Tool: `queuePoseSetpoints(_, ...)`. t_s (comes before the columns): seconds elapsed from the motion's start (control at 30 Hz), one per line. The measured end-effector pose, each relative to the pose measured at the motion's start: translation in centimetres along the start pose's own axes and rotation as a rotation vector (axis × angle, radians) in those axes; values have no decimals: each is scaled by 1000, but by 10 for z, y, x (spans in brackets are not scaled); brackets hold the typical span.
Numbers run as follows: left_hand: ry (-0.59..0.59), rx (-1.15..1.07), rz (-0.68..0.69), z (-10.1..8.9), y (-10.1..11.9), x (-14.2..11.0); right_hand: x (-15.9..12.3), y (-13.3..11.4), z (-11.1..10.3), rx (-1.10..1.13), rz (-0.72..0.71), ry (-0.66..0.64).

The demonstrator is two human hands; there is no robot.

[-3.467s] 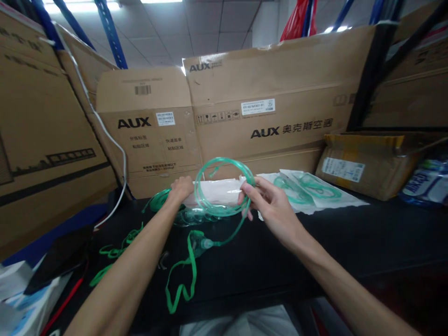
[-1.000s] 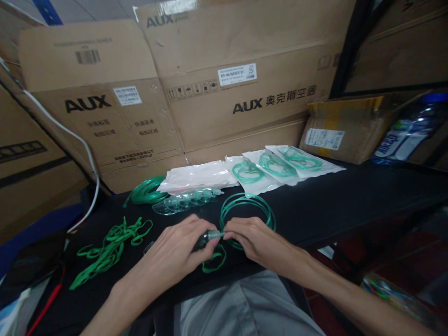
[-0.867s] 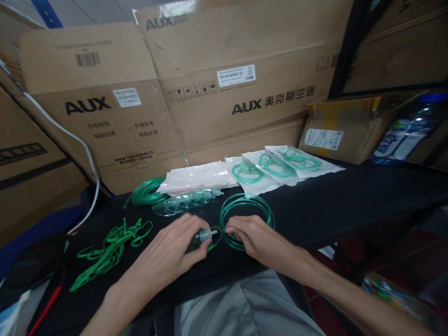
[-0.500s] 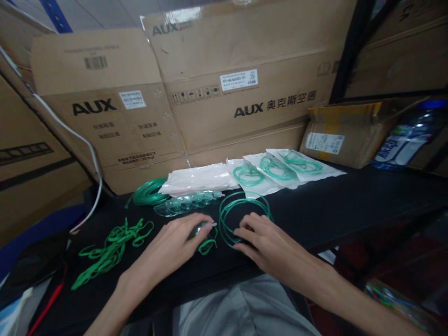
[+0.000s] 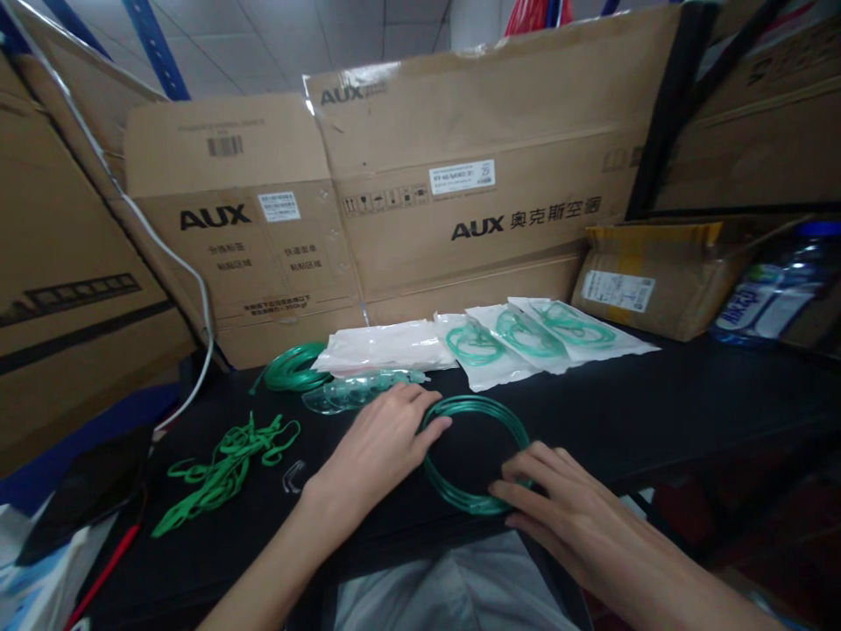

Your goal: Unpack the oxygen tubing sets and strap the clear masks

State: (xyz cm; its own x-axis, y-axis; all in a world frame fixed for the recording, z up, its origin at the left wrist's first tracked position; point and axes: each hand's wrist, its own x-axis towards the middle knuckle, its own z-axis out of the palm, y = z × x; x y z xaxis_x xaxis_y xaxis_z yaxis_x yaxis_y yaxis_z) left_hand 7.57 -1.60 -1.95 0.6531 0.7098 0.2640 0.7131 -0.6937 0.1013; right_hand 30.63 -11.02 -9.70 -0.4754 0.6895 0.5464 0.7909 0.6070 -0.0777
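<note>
A coil of green tubing lies flat on the black table in front of me. My left hand rests palm down at the coil's left side, fingers stretched and the fingertips touching the tubing. My right hand lies flat at the coil's lower right, its fingertips on the tubing. Neither hand grips anything that shows. Anything under my left palm is hidden.
Clear masks, another green tubing coil, white pouches and sealed packs with green tubing lie behind. Green straps and a small clip lie left. Cardboard boxes wall the back; bottled water stands right.
The hands held the mask connector and the tube end together, then parted. The coil now lies on the table, and both hands have flattened at its sides. The camera has tilted up.
</note>
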Motion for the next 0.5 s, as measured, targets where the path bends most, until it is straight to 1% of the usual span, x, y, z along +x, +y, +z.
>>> queuePoseSetpoints(0.13, -90, 121, 103, 18, 4, 27, -10, 1, 6, 0, 3, 37)
queuePoseSetpoints(0.23, -149, 149, 180, 25, 5, 42, -14, 4, 2, 50, 47, -5)
queuePoseSetpoints(0.37, -220, 151, 176, 22, 10, 54, -17, 18, -9, 107, 55, -65)
queuePoseSetpoints(0.43, -248, 148, 151, 19, 13, 59, -22, 28, -12, 97, 66, -57)
queuePoseSetpoints(0.5, -267, 142, 127, 17, 15, 64, -31, 38, -10, 66, 65, -13)
